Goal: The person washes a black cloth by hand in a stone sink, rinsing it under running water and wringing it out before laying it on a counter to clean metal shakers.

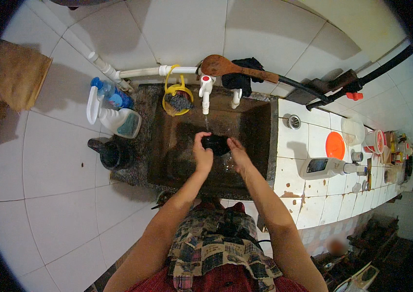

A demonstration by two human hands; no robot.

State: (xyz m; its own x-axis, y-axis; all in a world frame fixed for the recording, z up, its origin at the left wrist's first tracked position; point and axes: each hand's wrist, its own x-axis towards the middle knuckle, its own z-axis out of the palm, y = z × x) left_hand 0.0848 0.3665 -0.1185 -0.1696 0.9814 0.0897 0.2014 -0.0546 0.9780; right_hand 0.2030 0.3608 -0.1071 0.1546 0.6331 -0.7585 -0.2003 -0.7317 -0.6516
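Over the dark stone sink (274,146), my left hand (203,155) grips the left side of a small, glossy black dish-like object (216,143). My right hand (239,155) has its fingers on the object's right edge. Exactly what the object is stays unclear, as it is dark and partly covered by my fingers. A thin stream of water falls toward it from the white plastic tap (206,95), and drops splash below my hands.
A yellow basket (190,91) with scouring pads hangs left of the tap. A spray bottle (120,122) and a black mortar (109,157) stand on the left ledge. Above is a wooden spoon (221,66). The tiled counter (292,144) holds a white bottle (323,168) and an orange lid (335,145).
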